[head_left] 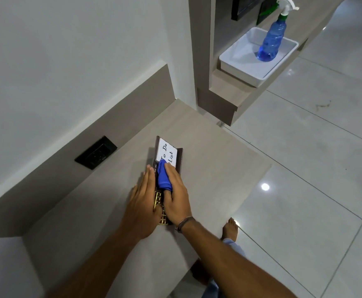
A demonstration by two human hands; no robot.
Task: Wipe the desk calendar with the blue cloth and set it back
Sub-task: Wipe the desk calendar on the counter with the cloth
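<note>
1. Lying at frame centre on the table (208,168), the desk calendar (169,154) shows a "To Do List" card.
2. Right hand (177,196) presses the blue cloth (164,179) onto it; left hand (142,201) rests flat, fingers extended, alongside.
3. Upper right, a white tray (240,63) holds a blue spray bottle (271,40).

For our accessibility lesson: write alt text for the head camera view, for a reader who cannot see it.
A right hand presses a blue cloth on a desk calendar lying on a desk, steadied by the left hand. A spray bottle stands in a white tray beyond.

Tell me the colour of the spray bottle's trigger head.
White trigger on a green collar, on the blue spray bottle; head view.
</note>
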